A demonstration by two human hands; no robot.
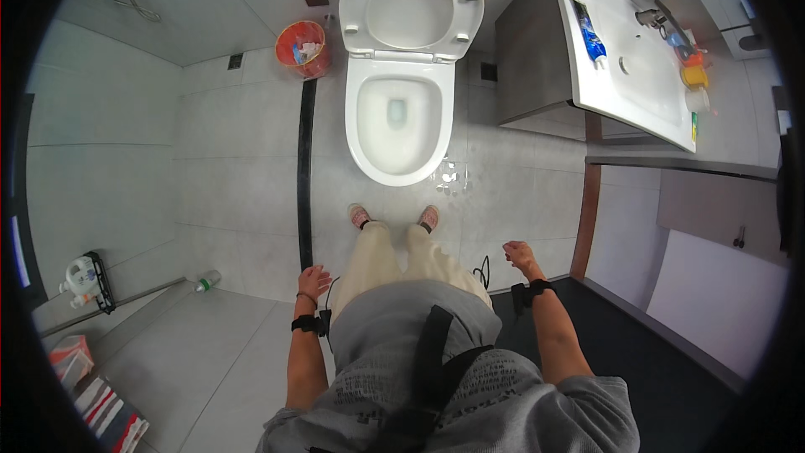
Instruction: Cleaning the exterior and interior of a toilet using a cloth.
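Note:
My left hand point(313, 283) hangs beside my left hip with loosely bent fingers and nothing visible in it. On the other side, my right hand point(519, 255) is held out over the floor, also empty, its fingers slightly curled and apart. A white toilet point(352, 119) stands directly before my feet. Its lid and seat point(353, 9) are both raised, and water shows at the bottom of the bowl point(377, 148). Neither hand touches the toilet.
A red waste bin point(317, 69) holding crumpled waste stands left of the toilet. Water drops point(451, 176) wet the tiles to its right. A white washbasin point(604, 85) carries a blue tube point(589, 34). A black floor strip point(306, 170) runs at left; a bottle point(207, 280) lies farther left.

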